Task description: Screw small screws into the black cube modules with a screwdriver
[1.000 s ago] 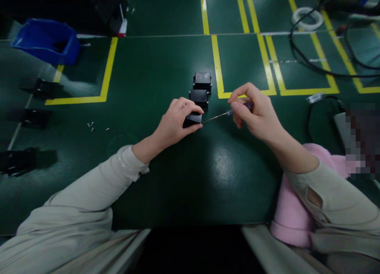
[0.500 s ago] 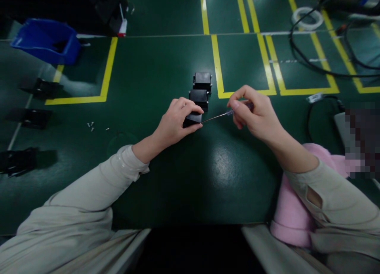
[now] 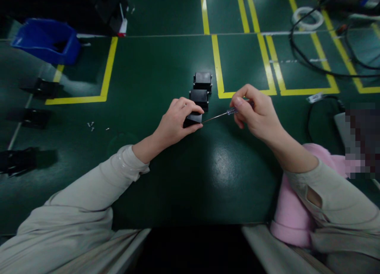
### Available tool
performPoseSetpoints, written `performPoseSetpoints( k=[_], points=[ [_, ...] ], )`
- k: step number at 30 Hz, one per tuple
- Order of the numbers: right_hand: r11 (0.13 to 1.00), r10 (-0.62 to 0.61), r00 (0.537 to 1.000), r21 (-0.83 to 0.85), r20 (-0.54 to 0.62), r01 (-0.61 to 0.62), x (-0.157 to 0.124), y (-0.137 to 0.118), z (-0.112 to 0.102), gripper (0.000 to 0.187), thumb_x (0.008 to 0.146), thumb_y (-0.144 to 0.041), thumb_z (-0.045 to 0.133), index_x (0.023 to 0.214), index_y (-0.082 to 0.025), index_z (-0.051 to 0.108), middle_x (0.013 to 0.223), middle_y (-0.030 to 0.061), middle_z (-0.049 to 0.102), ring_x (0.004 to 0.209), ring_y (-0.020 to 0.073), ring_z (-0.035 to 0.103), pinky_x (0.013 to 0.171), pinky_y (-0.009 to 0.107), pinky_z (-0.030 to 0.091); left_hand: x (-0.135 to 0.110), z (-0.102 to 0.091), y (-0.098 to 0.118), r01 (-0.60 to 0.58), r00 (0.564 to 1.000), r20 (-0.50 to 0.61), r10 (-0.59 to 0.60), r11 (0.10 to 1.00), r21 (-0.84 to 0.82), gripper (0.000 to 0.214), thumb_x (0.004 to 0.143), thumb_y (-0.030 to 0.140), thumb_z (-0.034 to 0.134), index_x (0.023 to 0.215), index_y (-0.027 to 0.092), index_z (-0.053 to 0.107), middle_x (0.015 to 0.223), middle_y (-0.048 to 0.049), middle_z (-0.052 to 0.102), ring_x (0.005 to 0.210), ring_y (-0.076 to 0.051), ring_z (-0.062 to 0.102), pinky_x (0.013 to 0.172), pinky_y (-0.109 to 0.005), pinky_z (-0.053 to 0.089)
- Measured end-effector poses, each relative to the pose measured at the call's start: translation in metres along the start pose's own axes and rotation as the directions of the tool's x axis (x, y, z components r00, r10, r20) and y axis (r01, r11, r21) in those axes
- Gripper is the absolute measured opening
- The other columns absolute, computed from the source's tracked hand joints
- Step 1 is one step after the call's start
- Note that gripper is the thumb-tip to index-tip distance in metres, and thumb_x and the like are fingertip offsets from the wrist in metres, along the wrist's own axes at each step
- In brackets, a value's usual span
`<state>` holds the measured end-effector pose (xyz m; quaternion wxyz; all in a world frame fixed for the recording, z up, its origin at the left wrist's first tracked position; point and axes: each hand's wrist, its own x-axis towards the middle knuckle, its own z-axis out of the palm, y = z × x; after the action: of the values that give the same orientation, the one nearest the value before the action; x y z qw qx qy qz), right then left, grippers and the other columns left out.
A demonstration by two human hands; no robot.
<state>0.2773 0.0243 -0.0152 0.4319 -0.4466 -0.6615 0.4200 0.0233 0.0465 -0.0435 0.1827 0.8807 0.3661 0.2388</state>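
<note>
My left hand (image 3: 175, 121) is closed around a small black box (image 3: 193, 118) resting on the green table (image 3: 166, 175). My right hand (image 3: 258, 113) pinches the handle of a thin screwdriver (image 3: 221, 115), whose metal tip touches the right side of that box. Two more black boxes (image 3: 199, 97) (image 3: 202, 80) sit in a row just behind the held one.
A blue bin (image 3: 44, 40) stands at the far left, with dark black parts (image 3: 32, 117) along the left edge. Tiny screws (image 3: 91, 125) lie left of centre. Black cables (image 3: 311, 56) and a white tape roll (image 3: 307, 17) are at the back right. A pink cloth (image 3: 292, 214) lies under my right arm.
My right fingers have shifted slightly on the screwdriver handle, as if turning it. The left hand and the boxes have stayed where they were.
</note>
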Motion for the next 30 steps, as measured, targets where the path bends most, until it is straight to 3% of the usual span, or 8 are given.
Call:
performPoseSetpoints(
  k=[7,13,19,25,30],
  points=[
    [0.999,-0.054,0.998,-0.006,-0.024,0.054,-0.0009,-0.0018,0.0014,0.026,0.095,-0.05,0.059,0.094,-0.026,0.05,0.052,-0.009,0.045,0.041,0.0081,0.045,0.041,0.025,0.034,-0.0005,-0.0001,0.0004,0.016,1.0,0.008,-0.016,1.0,-0.001,0.028,0.092,0.031,0.065,0.118,0.022,0.06,0.119,-0.0072,0.06,0.113,-0.027,0.054,0.098,-0.043,0.042],
    [0.999,-0.044,0.999,-0.03,-0.008,0.044,-0.0002,-0.0031,0.0012,0.027,0.097,-0.048,0.056,0.085,-0.024,0.051,0.045,-0.0099,0.038,0.035,0.0071,0.042,0.036,0.024,0.029,-0.0006,0.0004,-0.0005,0.016,1.0,0.011,-0.016,1.0,-0.003,0.029,0.092,0.034,0.065,0.118,0.022,0.06,0.12,-0.0067,0.06,0.114,-0.027,0.054,0.098,-0.043,0.041],
    [0.999,-0.044,0.999,-0.009,0.015,0.044,-0.0007,-0.0028,-0.0009,0.022,0.097,-0.046,0.059,0.094,-0.025,0.052,0.051,-0.0092,0.046,0.041,0.0077,0.046,0.041,0.024,0.034,-0.0003,0.0,0.0001,0.009,1.0,0.005,-0.009,1.0,0.003,0.028,0.092,0.031,0.065,0.118,0.021,0.06,0.119,-0.0069,0.061,0.114,-0.026,0.055,0.098,-0.043,0.042],
    [0.999,-0.028,1.0,-0.042,0.005,0.028,0.0003,-0.0057,-0.0001,0.031,0.095,-0.052,0.058,0.084,-0.024,0.052,0.045,-0.0096,0.04,0.036,0.0073,0.043,0.037,0.023,0.029,-0.0003,-0.0004,0.0004,-0.006,1.0,-0.002,0.006,1.0,0.004,0.029,0.092,0.032,0.065,0.118,0.021,0.06,0.118,-0.0068,0.061,0.113,-0.026,0.055,0.098,-0.042,0.042],
    [0.999,-0.036,0.999,-0.014,0.013,0.036,-0.0006,-0.003,-0.0008,0.024,0.096,-0.047,0.059,0.094,-0.024,0.051,0.05,-0.0101,0.045,0.039,0.0068,0.045,0.04,0.023,0.032,0.0002,-0.0001,0.0001,-0.001,1.0,0.0,0.001,1.0,0.006,0.029,0.091,0.034,0.066,0.117,0.021,0.061,0.118,-0.0068,0.061,0.113,-0.026,0.055,0.098,-0.042,0.042]
  ],
)
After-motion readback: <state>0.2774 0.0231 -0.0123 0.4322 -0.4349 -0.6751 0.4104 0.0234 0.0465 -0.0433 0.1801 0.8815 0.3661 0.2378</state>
